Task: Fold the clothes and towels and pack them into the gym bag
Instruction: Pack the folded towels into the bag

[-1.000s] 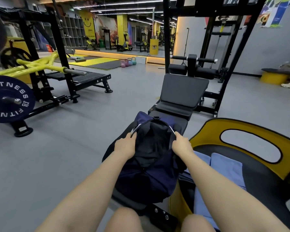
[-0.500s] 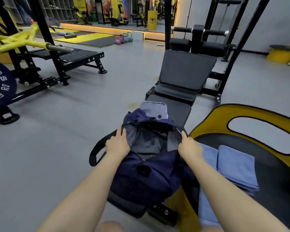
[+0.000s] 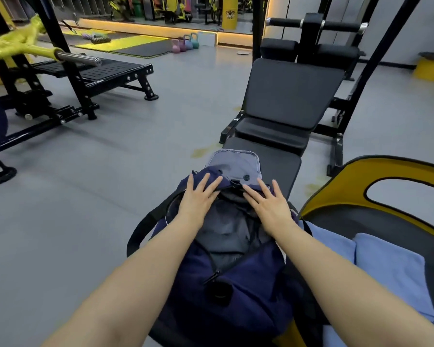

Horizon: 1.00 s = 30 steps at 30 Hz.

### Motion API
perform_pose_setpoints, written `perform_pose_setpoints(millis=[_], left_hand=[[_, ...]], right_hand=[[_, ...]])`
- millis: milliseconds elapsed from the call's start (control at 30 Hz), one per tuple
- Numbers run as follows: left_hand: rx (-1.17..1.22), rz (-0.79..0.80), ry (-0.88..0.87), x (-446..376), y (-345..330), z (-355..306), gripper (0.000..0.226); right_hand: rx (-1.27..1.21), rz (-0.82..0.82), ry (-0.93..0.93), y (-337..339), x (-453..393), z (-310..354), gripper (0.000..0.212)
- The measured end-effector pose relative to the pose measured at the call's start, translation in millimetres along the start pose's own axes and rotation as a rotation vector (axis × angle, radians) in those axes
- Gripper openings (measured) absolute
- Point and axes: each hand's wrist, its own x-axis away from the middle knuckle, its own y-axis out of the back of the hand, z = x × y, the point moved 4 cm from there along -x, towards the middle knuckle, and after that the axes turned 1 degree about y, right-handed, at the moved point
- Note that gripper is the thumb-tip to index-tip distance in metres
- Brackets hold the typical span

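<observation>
A navy gym bag (image 3: 236,291) is pressed wide by flat left hand (image 3: 198,199) and right hand (image 3: 271,209), fingers straight, gripping nothing; folded blue towels (image 3: 386,266) probably get packed next.

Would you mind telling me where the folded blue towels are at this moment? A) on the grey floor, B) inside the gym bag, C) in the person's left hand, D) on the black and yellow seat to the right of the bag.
D: the folded blue towels lie on the black and yellow seat to the right of the gym bag, while both hands rest flat on the bag's open top.
</observation>
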Motion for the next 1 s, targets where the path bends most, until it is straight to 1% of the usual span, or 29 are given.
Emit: perform_pose_setpoints(millis=[133,233,467,600,700,833,933,967,1000], left_hand=[[0.016,0.023,0.036,-15,-10,23,0.087],[0.013,0.081,0.028,-25,-24,24,0.086],[0.145,0.186,0.035,-41,-66,9,0.076],[0.201,0.204,0.006,-40,-68,5,0.073],[0.347,0.172,-0.004,-35,-58,9,0.065],[0.549,0.097,0.041,-18,-37,19,0.06],[0.71,0.076,0.183,8,-28,27,0.058],[0.777,0.068,0.246,20,-27,28,0.058],[0.863,0.062,0.305,33,-27,26,0.059]], right_hand=[[0.022,0.002,-0.06,-7,-15,-14,0.084],[-0.018,0.016,-0.056,-18,-25,-15,0.081],[-0.123,0.085,-0.032,-55,-50,-1,0.076],[-0.131,0.13,0.006,-57,-51,7,0.073],[-0.207,0.112,0.023,-46,-46,5,0.069],[-0.349,0.024,0.016,-26,-30,2,0.059],[-0.423,-0.036,0.043,-6,-13,8,0.055],[-0.482,-0.035,0.059,1,-7,12,0.054],[-0.564,-0.003,0.075,7,0,17,0.053]])
